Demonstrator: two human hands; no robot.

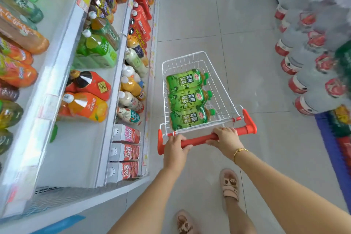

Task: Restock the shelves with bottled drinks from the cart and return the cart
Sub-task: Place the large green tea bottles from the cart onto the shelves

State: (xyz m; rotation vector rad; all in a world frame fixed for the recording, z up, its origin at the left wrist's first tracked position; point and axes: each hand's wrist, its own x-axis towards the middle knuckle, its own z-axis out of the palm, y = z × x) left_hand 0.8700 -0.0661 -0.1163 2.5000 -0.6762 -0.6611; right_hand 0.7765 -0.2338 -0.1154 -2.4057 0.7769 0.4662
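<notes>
A small white wire cart (218,81) with a red handle bar (201,139) stands in the aisle ahead of me. Three green-labelled tea bottles (185,99) lie side by side in its basket, caps pointing right. My left hand (175,148) grips the left part of the handle. My right hand (225,138) grips the bar further right, a gold bracelet on its wrist. White shelves (62,74) on my left carry rows of bottled drinks; a similar green bottle (98,47) stands on the middle shelf.
Stacked packs of water bottles with red labels (311,62) line the right side of the aisle. Pink cartons (126,153) fill the lower shelf near the cart. Grey floor tiles (209,15) stretch ahead of the cart. My sandalled feet (228,184) are behind it.
</notes>
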